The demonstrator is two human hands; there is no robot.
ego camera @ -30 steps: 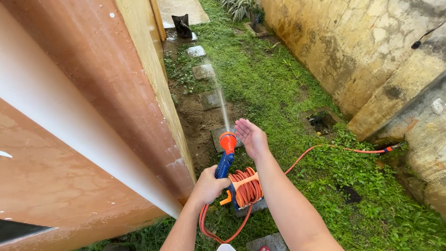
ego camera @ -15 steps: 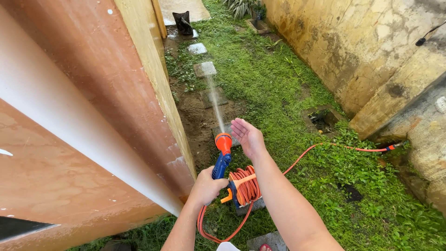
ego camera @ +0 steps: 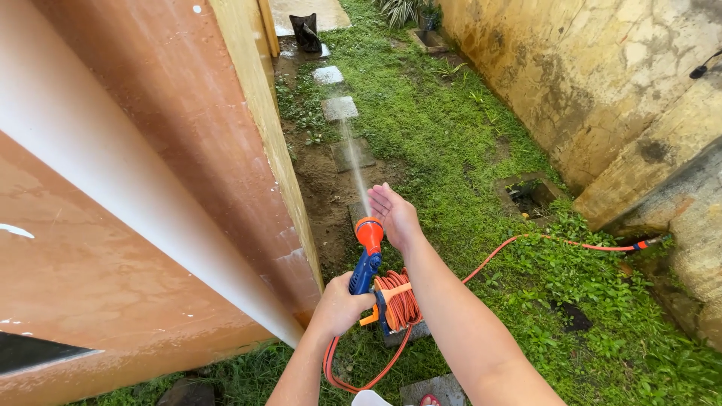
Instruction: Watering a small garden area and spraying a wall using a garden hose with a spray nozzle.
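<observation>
Two hands at work: both reach forward from the bottom edge, over grass and a row of stepping stones.
Left hand [ego camera: 340,304]: clamped around the blue grip of the spray nozzle [ego camera: 368,252], fingers wrapped fully round it.
Right hand [ego camera: 392,214]: spread flat with the fingers apart, palm turned toward the nozzle's orange head; it holds nothing and sits just beside the water stream [ego camera: 355,169], at or very near its edge. Whether the water touches the palm cannot be told.
Spray nozzle: upright in the left hand, orange head pointing away, just left of the right palm.
Water stream: already running, a thin jet leaving the head and reaching out beyond both hands toward the stepping stones [ego camera: 339,108].
Hose reel [ego camera: 396,302]: on the ground just under the right forearm, most of the orange hose wound on it.
Hose [ego camera: 541,242]: one length runs off to the right of the hands through the grass toward the stained wall [ego camera: 602,83].
Done so far, as judged: hose run out to the wall, water on, nozzle in hand and spraying.
Left, as judged: the soil beside the building wall [ego camera: 248,143], left of the hands, looks damp; the wetness of the grass cannot be told.
</observation>
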